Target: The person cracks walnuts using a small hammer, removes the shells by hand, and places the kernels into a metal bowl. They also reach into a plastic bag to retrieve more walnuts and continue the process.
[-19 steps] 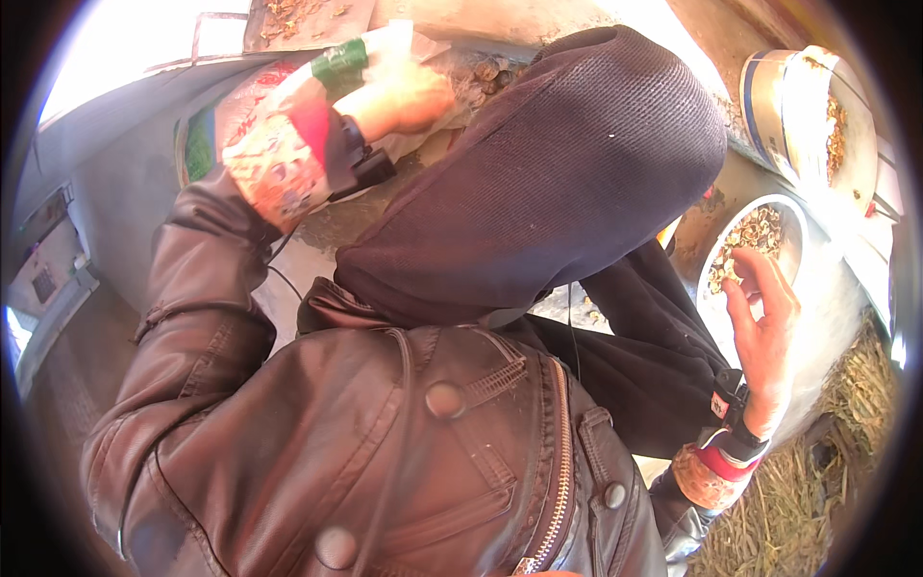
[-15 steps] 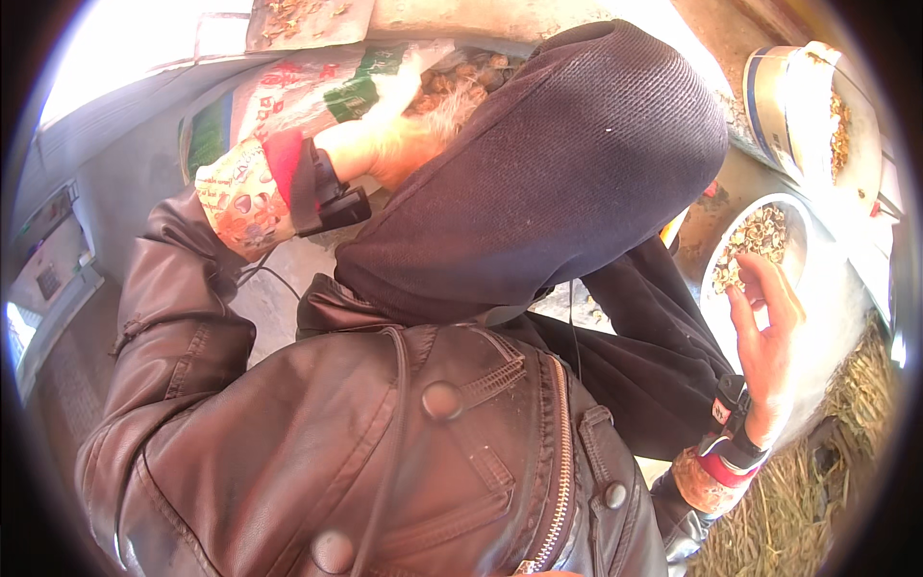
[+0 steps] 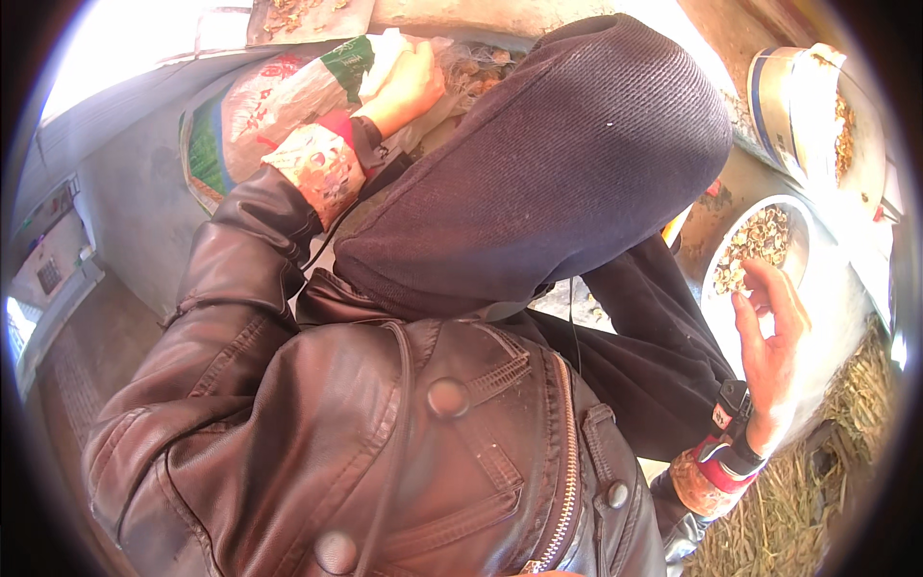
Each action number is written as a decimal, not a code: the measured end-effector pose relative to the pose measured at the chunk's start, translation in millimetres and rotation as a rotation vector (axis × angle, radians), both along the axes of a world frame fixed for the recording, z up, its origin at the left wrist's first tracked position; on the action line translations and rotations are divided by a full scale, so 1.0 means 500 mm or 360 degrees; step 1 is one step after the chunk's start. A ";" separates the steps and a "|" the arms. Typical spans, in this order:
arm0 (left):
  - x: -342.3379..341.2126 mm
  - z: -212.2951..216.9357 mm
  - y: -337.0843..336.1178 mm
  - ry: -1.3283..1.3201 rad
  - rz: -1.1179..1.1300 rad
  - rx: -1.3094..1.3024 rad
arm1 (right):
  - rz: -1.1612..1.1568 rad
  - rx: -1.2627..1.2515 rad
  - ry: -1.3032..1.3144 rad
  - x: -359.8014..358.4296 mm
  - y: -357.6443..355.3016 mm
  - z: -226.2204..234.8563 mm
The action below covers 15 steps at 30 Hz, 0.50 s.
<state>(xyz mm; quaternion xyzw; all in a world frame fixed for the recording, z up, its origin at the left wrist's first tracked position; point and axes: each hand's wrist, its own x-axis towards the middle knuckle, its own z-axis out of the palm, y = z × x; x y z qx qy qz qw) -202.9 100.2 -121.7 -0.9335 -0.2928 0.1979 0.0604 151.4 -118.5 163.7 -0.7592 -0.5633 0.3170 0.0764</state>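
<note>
My left hand [image 3: 411, 88] is at the mouth of a woven plastic sack [image 3: 279, 96], which is pale with green patches and red print. Its fingers are bent around the sack's edge; glare washes out the fingertips. Brownish lumps [image 3: 486, 69] show in the sack beside that hand, partly hidden by my raised knee. On the right, my right hand [image 3: 777, 322] hovers at the near rim of a white bucket [image 3: 806, 226]. Thumb and forefinger curve apart, with nothing visible between them. Small dry, tan-and-brown pieces [image 3: 760, 238] lie inside the bucket.
My dark-trousered knee [image 3: 548, 163] rises between sack and bucket. Beyond the bucket stands another pale container [image 3: 779, 106] with brown pieces inside. Straw [image 3: 769, 519] covers the ground at lower right. A board [image 3: 308, 21] with scattered bits lies at the far left.
My left hand has moved up and away from the lumps to the sack's edge, its forearm shifting right and forward. My right hand has hardly moved.
</note>
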 end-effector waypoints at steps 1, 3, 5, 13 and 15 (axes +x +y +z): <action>-0.009 0.001 -0.005 0.0249 -0.0282 0.0210 | -0.0014 -0.0002 0.0017 0.000 0.000 0.000; -0.037 0.008 -0.025 -0.0265 0.0643 -0.0646 | -0.0033 -0.0017 0.0050 0.000 0.000 -0.001; -0.070 0.022 -0.045 -0.0432 0.0470 -0.0471 | -0.0064 -0.0038 0.0093 0.001 -0.002 -0.002; -0.064 0.052 -0.057 -0.0751 0.0865 -0.0310 | -0.0026 -0.0002 0.0055 0.002 -0.004 -0.006; -0.049 0.044 -0.040 -0.0633 0.0702 -0.0212 | -0.0016 -0.0005 0.0053 0.002 -0.002 -0.004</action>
